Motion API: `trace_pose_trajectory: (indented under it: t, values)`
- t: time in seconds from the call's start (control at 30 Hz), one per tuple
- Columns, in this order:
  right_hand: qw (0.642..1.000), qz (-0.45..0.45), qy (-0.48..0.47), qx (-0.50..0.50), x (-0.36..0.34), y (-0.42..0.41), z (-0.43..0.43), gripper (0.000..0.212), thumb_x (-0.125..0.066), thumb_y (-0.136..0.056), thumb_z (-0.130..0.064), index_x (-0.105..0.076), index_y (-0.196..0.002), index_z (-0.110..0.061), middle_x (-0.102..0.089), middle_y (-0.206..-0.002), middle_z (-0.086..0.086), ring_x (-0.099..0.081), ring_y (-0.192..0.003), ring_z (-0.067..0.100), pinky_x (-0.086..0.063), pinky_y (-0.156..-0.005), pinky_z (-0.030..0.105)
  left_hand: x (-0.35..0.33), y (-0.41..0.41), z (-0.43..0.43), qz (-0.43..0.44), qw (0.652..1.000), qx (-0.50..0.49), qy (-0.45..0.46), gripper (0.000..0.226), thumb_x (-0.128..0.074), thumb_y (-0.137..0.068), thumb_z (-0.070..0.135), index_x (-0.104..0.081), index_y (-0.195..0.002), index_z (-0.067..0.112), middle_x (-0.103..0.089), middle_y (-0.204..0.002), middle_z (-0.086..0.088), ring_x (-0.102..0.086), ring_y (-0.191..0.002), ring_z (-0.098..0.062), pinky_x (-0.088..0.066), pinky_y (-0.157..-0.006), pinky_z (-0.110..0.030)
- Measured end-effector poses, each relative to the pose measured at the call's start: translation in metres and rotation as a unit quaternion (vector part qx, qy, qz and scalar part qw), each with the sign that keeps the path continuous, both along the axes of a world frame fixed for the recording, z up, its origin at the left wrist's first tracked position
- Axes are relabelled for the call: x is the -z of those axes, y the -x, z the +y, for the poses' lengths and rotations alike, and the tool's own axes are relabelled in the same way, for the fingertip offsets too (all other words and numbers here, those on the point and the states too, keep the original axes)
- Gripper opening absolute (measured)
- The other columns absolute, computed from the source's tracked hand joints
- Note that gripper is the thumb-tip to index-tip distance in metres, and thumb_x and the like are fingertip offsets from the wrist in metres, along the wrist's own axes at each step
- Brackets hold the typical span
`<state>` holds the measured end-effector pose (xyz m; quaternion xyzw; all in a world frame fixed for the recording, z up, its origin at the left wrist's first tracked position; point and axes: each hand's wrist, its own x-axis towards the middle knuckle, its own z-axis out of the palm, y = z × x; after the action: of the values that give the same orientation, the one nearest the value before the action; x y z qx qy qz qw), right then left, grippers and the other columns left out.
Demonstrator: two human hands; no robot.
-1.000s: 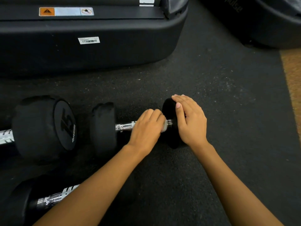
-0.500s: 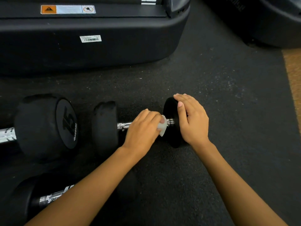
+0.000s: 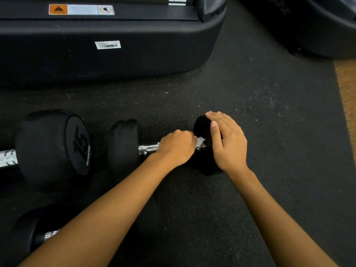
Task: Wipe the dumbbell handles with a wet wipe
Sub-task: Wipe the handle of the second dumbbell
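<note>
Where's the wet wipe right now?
Head view, centre: the wet wipe is pinched in the left hand on the dumbbell handle, beside the right hand.

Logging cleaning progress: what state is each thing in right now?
small dumbbell, lying on mat
wipe, bunched against its handle
left hand, gripping wipe round handle
right hand, resting on its right end
big dumbbell, lying on mat, untouched
nearest dumbbell, lying, partly hidden

large dumbbell [image 3: 52, 149] left | small dumbbell [image 3: 125, 149] right | machine base [image 3: 107, 53] behind
</note>
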<state>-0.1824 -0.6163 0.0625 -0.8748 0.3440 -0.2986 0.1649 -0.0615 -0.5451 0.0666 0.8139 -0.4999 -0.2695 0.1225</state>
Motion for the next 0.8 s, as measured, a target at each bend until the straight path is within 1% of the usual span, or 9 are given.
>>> trace_pose_trajectory:
  t: [0.07, 0.13, 0.23, 0.37, 0.47, 0.53, 0.63, 0.73, 0.8]
  values:
    - [1.000, 0.000, -0.001, -0.001, 0.000, 0.000, 0.000, 0.042, -0.030, -0.098, -0.029, -0.062, -0.120, -0.013, -0.063, -0.123, 0.001, -0.050, -0.125, 0.016, -0.038, -0.105, 0.036, 0.003, -0.009, 0.005, 0.019, 0.999, -0.030, -0.014, 0.039, -0.030, -0.099, 0.035, -0.062, -0.108, 0.015, -0.063, -0.098, -0.011, -0.060, -0.089, -0.029, -0.048, -0.078, -0.039]
    - [1.000, -0.002, -0.002, -0.002, 0.001, -0.001, 0.000, 0.042, -0.030, -0.097, -0.029, -0.062, -0.120, -0.013, -0.063, -0.123, 0.000, -0.049, -0.125, 0.015, -0.038, -0.105, 0.036, 0.002, -0.013, 0.001, 0.032, 0.997, -0.047, -0.052, 0.039, -0.030, -0.098, 0.033, -0.063, -0.103, 0.011, -0.062, -0.099, -0.013, -0.059, -0.089, -0.029, -0.047, -0.078, -0.038]
    - [1.000, -0.005, -0.004, 0.000, 0.003, -0.001, 0.000, 0.041, -0.031, -0.098, -0.029, -0.062, -0.120, -0.014, -0.063, -0.124, 0.000, -0.049, -0.125, 0.015, -0.038, -0.105, 0.037, -0.006, -0.005, -0.014, 0.030, 0.995, -0.040, -0.090, 0.036, -0.034, -0.097, 0.031, -0.060, -0.106, 0.008, -0.060, -0.109, -0.015, -0.058, -0.099, -0.032, -0.044, -0.081, -0.037]
    - [1.000, -0.010, -0.009, -0.002, 0.003, 0.000, -0.001, 0.042, -0.030, -0.098, -0.030, -0.062, -0.120, -0.014, -0.062, -0.124, -0.001, -0.049, -0.126, 0.016, -0.039, -0.105, 0.038, -0.009, 0.010, -0.013, 0.036, 0.998, -0.026, -0.049, 0.036, -0.035, -0.098, 0.033, -0.060, -0.109, 0.009, -0.062, -0.107, -0.013, -0.059, -0.096, -0.030, -0.047, -0.081, -0.038]
    - [1.000, -0.006, -0.007, -0.004, 0.002, 0.000, -0.001, 0.042, -0.030, -0.098, -0.030, -0.062, -0.121, -0.014, -0.062, -0.124, -0.001, -0.049, -0.126, 0.015, -0.039, -0.105, 0.038, -0.003, 0.005, -0.002, -0.023, 0.999, -0.024, -0.022, 0.039, -0.030, -0.099, 0.034, -0.059, -0.114, 0.014, -0.064, -0.102, -0.010, -0.059, -0.094, -0.028, -0.040, -0.086, -0.037]
    - [1.000, -0.005, -0.006, -0.004, 0.002, 0.000, -0.001, 0.042, -0.030, -0.098, -0.030, -0.062, -0.121, -0.014, -0.062, -0.124, 0.000, -0.049, -0.125, 0.015, -0.039, -0.105, 0.037, -0.003, -0.002, -0.003, -0.058, 0.997, -0.030, -0.045, 0.040, -0.028, -0.099, 0.034, -0.061, -0.108, 0.014, -0.063, -0.096, -0.007, -0.058, -0.090, -0.025, -0.035, -0.089, -0.038]
    - [1.000, -0.004, -0.006, 0.000, 0.002, -0.001, -0.001, 0.041, -0.031, -0.098, -0.029, -0.062, -0.120, -0.014, -0.062, -0.124, -0.001, -0.048, -0.126, 0.014, -0.038, -0.106, 0.035, -0.005, 0.004, -0.012, -0.060, 0.995, -0.019, -0.076, 0.038, -0.029, -0.098, 0.035, -0.060, -0.103, 0.013, -0.063, -0.101, -0.007, -0.057, -0.097, -0.026, -0.032, -0.092, -0.039]
    - [1.000, -0.006, -0.007, -0.004, 0.003, 0.000, -0.001, 0.042, -0.030, -0.098, -0.029, -0.062, -0.120, -0.014, -0.062, -0.124, 0.000, -0.049, -0.125, 0.015, -0.038, -0.105, 0.036, -0.005, 0.019, -0.013, -0.066, 0.998, 0.001, -0.018, 0.031, -0.035, -0.098, 0.033, -0.054, -0.110, 0.012, -0.064, -0.108, -0.009, -0.058, -0.102, -0.027, -0.032, -0.093, -0.037]
    - [1.000, -0.006, -0.006, -0.004, 0.003, 0.000, -0.002, 0.042, -0.030, -0.098, -0.029, -0.062, -0.120, -0.014, -0.062, -0.124, 0.000, -0.049, -0.125, 0.015, -0.038, -0.105, 0.036, -0.002, 0.020, -0.004, -0.066, 0.998, -0.002, 0.022, 0.026, -0.039, -0.097, 0.029, -0.052, -0.113, 0.014, -0.064, -0.109, -0.007, -0.058, -0.104, -0.025, -0.028, -0.098, -0.037]
